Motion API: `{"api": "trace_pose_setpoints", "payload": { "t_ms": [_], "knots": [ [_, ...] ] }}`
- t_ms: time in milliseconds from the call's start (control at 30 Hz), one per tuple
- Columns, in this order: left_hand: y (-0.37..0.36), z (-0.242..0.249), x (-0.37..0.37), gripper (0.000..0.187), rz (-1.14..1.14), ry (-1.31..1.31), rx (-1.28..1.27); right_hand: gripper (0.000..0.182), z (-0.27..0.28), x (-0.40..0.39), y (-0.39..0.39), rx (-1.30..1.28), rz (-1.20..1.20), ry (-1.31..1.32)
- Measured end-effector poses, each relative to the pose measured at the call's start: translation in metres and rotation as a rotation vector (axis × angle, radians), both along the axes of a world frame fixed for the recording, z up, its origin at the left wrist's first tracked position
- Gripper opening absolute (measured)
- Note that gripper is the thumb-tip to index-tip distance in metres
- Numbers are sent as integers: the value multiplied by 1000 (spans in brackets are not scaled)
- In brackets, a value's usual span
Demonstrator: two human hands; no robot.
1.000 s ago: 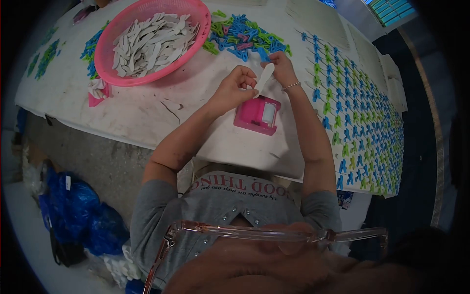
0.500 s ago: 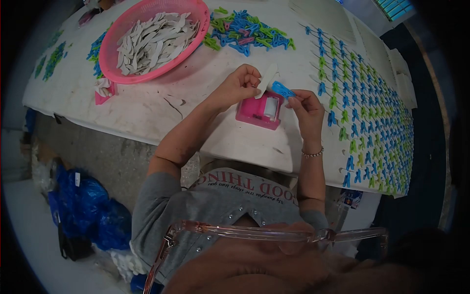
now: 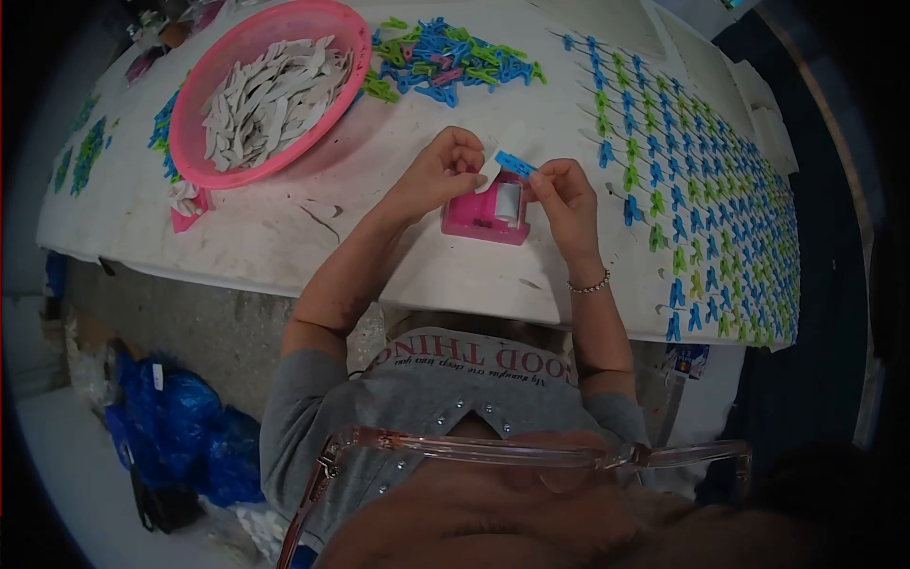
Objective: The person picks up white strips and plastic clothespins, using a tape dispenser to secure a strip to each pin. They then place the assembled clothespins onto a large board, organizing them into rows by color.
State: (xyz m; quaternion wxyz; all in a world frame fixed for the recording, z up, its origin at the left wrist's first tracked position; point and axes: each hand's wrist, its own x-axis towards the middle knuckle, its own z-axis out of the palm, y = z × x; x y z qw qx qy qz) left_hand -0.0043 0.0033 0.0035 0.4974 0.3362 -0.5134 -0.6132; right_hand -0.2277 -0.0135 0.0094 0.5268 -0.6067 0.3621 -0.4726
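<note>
Blue clip (image 3: pixel 515 164) near pink box (image 3: pixel 464 229); basket (image 3: pixel 190 123), clip pile (image 3: pixel 441 68) beyond.

Dim, muted light throughout; soft shadow tints the tabletop (image 3: pixel 275 228) below the left hand (image 3: pixel 441 175); faint glare marks the blue plastic (image 3: pixel 185 412), lower left of the grip; fisheye curvature and black vignetting increase outward.
</note>
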Motion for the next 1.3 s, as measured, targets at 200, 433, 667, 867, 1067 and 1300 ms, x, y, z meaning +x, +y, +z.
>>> {"api": "trace_pose_setpoints", "payload": {
  "t_ms": [200,433,667,867,1067,1300],
  "knots": [
    [-1,5,5,37,245,-90,-88,26,0,-38,4,336,-176,3],
    [-3,3,3,32,281,7,-70,25,-33,-82,-15,679,-318,-280],
    [-4,3,3,31,289,-1,-67,22,-38,-85,-27,712,-395,-390],
    [-6,0,4,30,291,16,-67,21,-40,-85,-27,681,-396,-456],
    [13,20,21,34,327,-159,-95,20,-37,-85,-26,701,-367,-496],
    [79,-14,108,54,461,-1199,-451,23,-37,-82,-13,708,-232,-439]
  ]
}}
